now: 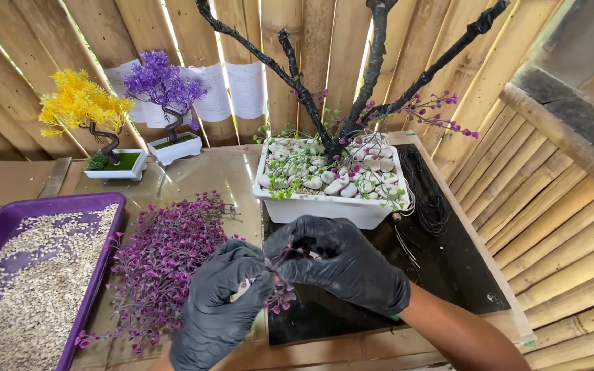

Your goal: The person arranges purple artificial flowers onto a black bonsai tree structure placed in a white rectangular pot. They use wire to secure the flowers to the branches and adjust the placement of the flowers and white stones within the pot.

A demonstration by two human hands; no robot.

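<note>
Both my hands wear black gloves and meet near the table's front edge. My left hand [220, 302] and my right hand [342, 261] pinch a small sprig of purple artificial leaves [282, 294] between them. Just behind stands a white rectangular planter [324, 206] filled with white pebbles, from which a black-wrapped bare tree [372, 62] rises with a few purple sprigs on its right branch. A heap of loose purple artificial foliage [163, 264] lies to the left of my hands.
A purple tray [104, 206] of small pale gravel sits at the left. Two little finished trees, yellow [84, 103] and purple [163, 82], stand in white pots at the back. A coil of black wire [427, 196] lies right of the planter. Bamboo walls enclose the table.
</note>
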